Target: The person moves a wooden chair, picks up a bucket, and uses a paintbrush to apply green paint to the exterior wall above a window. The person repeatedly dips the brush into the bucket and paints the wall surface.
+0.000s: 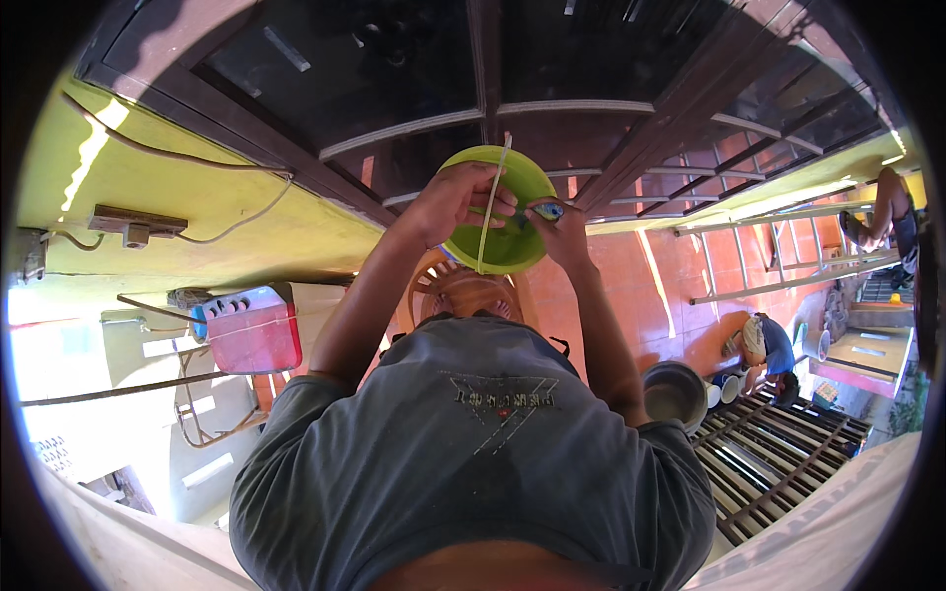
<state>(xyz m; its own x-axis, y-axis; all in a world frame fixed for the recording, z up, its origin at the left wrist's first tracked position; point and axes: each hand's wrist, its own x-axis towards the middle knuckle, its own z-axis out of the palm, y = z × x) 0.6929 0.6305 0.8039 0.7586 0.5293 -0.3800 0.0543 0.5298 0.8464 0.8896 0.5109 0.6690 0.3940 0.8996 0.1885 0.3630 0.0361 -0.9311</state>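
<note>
Two hands: both raised in front of the chest, close together over a green bowl [498, 212].
Left hand [455, 202]: fingers closed on a thin pale strip [492, 207] that runs upright across the bowl's mouth.
Right hand [560, 229]: pinched on a small knife with a blue handle [544, 211], its tip toward the strip.
Bowl position: just behind the hands, above an orange plastic chair [463, 291]; its support is hidden.
Step in hand: judged to be trimming or splitting the strip with the knife.
Next move calls for: a steady left grip and a controlled draw of the blade away from the fingers.
Surroundings: dark window frames [414, 89] beyond; a metal pot [675, 392] on the orange tiled floor [680, 286]; another person [767, 350] crouched well apart.
</note>
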